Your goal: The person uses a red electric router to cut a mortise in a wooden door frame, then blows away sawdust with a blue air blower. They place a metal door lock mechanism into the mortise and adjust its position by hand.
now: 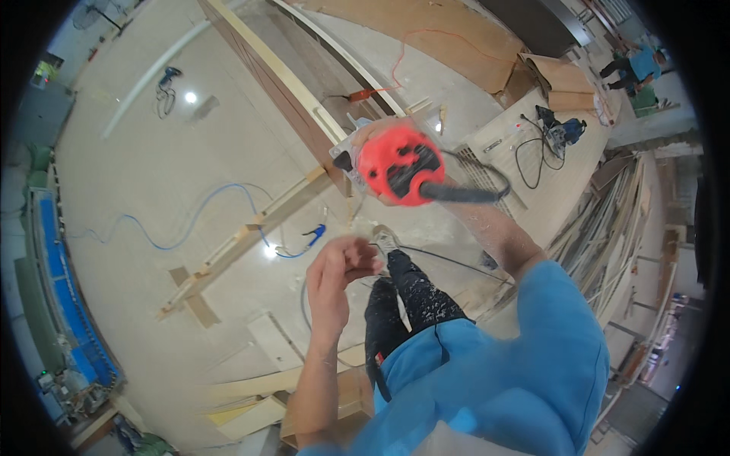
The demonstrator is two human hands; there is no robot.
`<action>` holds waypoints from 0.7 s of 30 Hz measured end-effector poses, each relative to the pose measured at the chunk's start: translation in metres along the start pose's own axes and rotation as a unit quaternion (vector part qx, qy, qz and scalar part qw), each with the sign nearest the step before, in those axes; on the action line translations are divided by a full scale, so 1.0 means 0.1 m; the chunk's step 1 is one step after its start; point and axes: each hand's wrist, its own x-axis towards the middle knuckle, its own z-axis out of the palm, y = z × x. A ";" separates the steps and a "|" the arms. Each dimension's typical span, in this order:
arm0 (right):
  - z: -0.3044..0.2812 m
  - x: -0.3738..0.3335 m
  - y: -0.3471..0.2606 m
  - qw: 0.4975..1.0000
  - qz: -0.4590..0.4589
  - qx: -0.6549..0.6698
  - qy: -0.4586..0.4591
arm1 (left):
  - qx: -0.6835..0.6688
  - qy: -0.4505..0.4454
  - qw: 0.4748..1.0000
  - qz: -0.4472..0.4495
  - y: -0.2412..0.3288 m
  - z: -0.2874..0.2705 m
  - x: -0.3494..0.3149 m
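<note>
Wrapped around a red handheld power tool, the right hand grips it from behind, fingers mostly hidden by the tool's body, so only the closed hold shows. This tool is held up in the air above the workshop floor, near the upper middle of the view, over a long wooden frame. Its long axis lies roughly level, the red body to the left and its black cord trailing off to the right. Lower down, the left hand is loosely curled, fingers bent inward and holding nothing visible. A blue hose winds across the floor at left
</note>
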 end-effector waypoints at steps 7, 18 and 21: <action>-0.03 -0.08 -0.70 0.953 -0.212 -0.215 0.009 | 0.216 0.034 0.975 0.042 1.23 1.21 -0.03; -0.55 -1.27 -1.35 0.883 -0.141 -0.425 0.140 | 0.403 -0.153 0.899 0.080 1.01 2.01 0.16; -0.85 -1.73 -1.42 0.887 -0.124 -0.396 0.201 | 0.439 -0.197 0.874 0.071 0.64 2.28 0.38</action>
